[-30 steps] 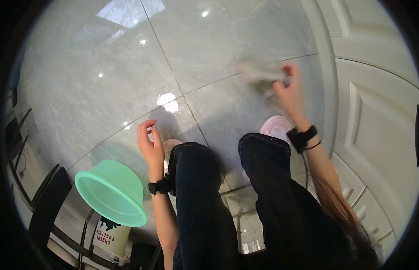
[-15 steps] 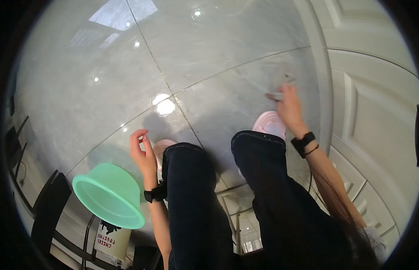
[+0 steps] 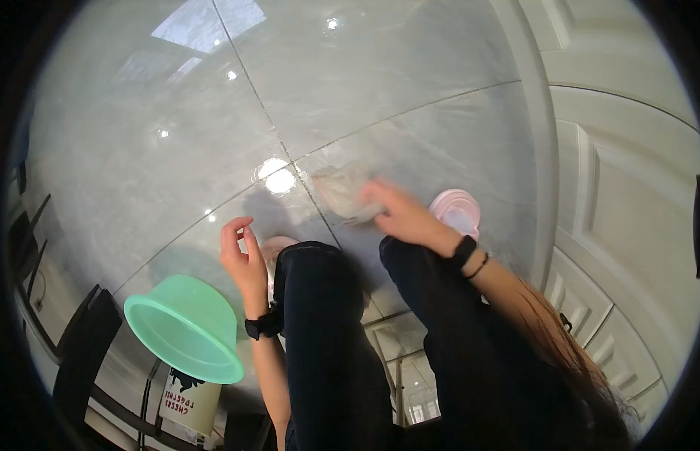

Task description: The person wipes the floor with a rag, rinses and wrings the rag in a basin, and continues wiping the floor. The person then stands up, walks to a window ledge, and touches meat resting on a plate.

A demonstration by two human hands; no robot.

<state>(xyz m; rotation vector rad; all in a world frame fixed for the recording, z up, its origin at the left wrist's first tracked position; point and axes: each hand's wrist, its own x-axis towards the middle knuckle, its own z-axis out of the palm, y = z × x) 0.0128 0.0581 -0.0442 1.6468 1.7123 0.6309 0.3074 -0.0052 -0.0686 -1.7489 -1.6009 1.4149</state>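
Observation:
My right hand (image 3: pixel 408 216) grips a pale cloth (image 3: pixel 345 194), held low over the grey tiled floor in front of my knees. Motion smears both the cloth and the fingers, and whether the cloth presses on the tiles is hard to tell. Beside my left knee, my left hand (image 3: pixel 242 259) hangs with loosely bent fingers. Its thumb is apart from them and nothing is in it. A light green plastic basin (image 3: pixel 183 331) tilts just left of that hand, its opening facing me.
Pink slippers (image 3: pixel 457 210) are on my feet. White panelled cabinet doors (image 3: pixel 621 173) rise on the right. At lower left stand a cream container (image 3: pixel 188 406) with printed letters and a dark chair-like frame (image 3: pixel 87 353). The floor tiles (image 3: pixel 177 90) are shiny with reflections.
My right hand has swept left with the cloth, from near the cabinet side to before my knees. The cloth appears more spread out. My left hand and the basin have hardly moved.

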